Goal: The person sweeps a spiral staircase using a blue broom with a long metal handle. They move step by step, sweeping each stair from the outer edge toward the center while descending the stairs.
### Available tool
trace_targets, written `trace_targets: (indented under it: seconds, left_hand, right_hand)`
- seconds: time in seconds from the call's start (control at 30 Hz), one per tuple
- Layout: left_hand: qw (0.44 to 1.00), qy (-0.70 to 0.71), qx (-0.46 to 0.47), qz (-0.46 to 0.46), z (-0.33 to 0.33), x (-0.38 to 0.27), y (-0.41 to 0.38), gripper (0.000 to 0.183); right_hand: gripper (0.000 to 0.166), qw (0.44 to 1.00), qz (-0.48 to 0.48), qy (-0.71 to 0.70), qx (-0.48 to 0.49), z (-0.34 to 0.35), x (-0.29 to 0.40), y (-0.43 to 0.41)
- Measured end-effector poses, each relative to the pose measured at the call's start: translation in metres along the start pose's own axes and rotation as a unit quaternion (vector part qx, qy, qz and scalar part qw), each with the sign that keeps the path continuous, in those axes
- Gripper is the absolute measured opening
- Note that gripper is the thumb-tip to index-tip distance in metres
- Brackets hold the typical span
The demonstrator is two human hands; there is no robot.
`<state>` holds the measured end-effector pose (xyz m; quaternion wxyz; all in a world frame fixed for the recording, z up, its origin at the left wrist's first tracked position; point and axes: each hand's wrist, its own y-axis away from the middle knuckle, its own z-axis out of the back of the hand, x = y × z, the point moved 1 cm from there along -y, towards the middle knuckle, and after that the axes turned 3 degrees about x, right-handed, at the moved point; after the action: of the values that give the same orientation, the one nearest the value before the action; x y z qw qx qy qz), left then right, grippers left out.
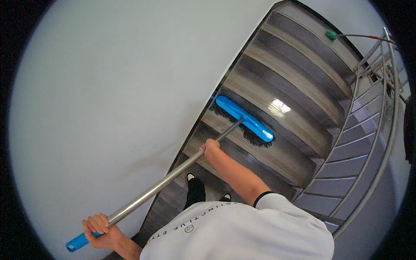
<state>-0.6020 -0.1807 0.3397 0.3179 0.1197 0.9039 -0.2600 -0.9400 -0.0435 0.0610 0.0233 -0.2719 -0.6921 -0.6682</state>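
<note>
A flat dust mop with a blue plastic head point(244, 117) and a dark fringe point(255, 136) lies across a stair tread point(282, 159), its left end close to the wall. From the head a steel pole point(156, 187) slants down to the lower left and ends in a blue grip point(77, 242). My left hand point(99, 227) is wrapped around the pole's upper end, where the blue grip begins. Lower on the pole, nearer the mop head, my right hand point(211, 148) is closed around the shaft. Both feet stand on a step below the mop.
A curved staircase with ribbed tread edges point(292, 83) climbs to the upper right. A white wall point(107, 91) borders its left, a metal railing point(354, 143) its right. Near the top, a green-headed mop point(331, 35) with a long handle point(357, 35) reaches the railing.
</note>
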Motion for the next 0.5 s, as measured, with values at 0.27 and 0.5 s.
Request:
trace_targets:
  seconds: [0.27, 0.5]
  left_hand:
    - [0.995, -0.060, -0.076, -0.028, -0.011, -0.051, 0.040, 0.026]
    - [0.998, -0.048, -0.039, -0.025, -0.053, -0.120, 0.089, 0.031]
  right_hand:
    - [0.007, 0.993, 0.009, 0.060, 0.104, 0.027, -0.031, 0.029]
    - [0.008, 0.981, -0.059, 0.064, 0.174, 0.087, -0.058, 0.075]
